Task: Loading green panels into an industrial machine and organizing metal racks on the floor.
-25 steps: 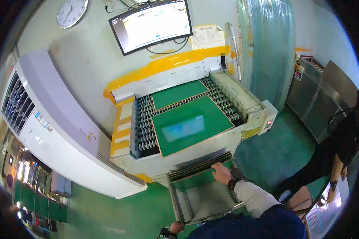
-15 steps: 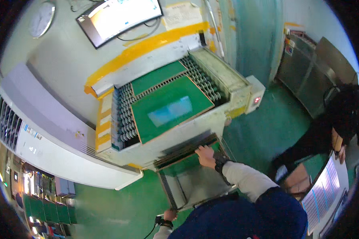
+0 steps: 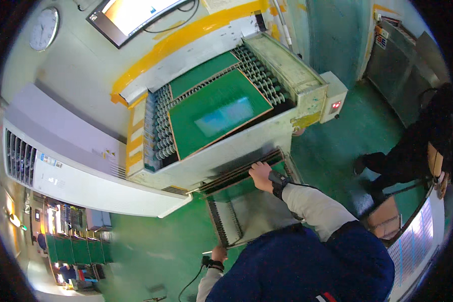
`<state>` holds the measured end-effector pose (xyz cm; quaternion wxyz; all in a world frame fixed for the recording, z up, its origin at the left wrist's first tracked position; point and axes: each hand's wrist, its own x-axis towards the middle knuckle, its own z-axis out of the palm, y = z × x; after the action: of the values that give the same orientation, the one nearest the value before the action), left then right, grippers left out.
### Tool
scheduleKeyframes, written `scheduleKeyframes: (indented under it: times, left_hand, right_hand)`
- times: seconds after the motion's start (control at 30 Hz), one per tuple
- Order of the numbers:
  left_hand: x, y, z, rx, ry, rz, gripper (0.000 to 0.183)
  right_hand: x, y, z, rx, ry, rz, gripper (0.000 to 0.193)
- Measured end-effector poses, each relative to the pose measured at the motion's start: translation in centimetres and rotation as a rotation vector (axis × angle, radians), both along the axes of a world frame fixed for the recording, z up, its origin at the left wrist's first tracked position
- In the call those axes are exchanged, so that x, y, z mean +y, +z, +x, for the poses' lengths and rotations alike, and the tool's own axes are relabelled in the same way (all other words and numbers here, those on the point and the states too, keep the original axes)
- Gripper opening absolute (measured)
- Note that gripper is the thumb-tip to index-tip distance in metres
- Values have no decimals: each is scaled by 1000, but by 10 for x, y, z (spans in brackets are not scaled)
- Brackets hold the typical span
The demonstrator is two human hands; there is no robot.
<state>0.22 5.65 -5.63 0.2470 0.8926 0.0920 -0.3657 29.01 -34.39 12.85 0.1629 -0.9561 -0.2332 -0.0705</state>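
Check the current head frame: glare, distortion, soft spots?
Head view: bluish glare lies across the front green panel; head view: the monitor is largely washed out and cropped by the top edge; head view: fisheye bows the white air conditioner, with black corners; head view: right hand reads clearly, small background detail at lower left is soft.

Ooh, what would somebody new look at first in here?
Probably the big shiny green panel in the middle, lying on rows of rollers, with another panel behind it. Next might be the bright screen at the top and the white unit on the left. Lower down, the right grip is at a metal rack's far end.
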Motion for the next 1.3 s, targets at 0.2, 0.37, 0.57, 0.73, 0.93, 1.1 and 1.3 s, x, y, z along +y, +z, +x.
scheduleKeyframes:
  times: [0.2, 0.37, 0.57, 0.73, 0.93, 1.1, 1.3]
  left_hand:
    - [-13, 26, -1, -406, -674, 465, 19]
    - [-28, 41, 8, -277, -510, 400, 20]
    - [-32, 48, 19, -64, -329, 427, 21]
    - [-5, -10, 17, -257, -512, 353, 22]
    - [19, -56, 7, -136, -188, 136, 25]
    - [18, -37, 14, -161, -294, 48, 30]
    - [-4, -11, 23, -57, -107, 107, 30]
  right_hand:
    - [13, -1, 8, 74, -41, -74, 19]
    - [19, -7, 8, 167, 51, -85, 25]
    - [37, -32, 21, 72, 0, -89, 12]
    - [39, -44, 38, 271, 104, -126, 13]
    - [37, -55, 46, 26, 234, -136, 18]
    - [35, -65, 47, 5, 251, -246, 15]
    - [26, -56, 43, 256, 246, -102, 9]
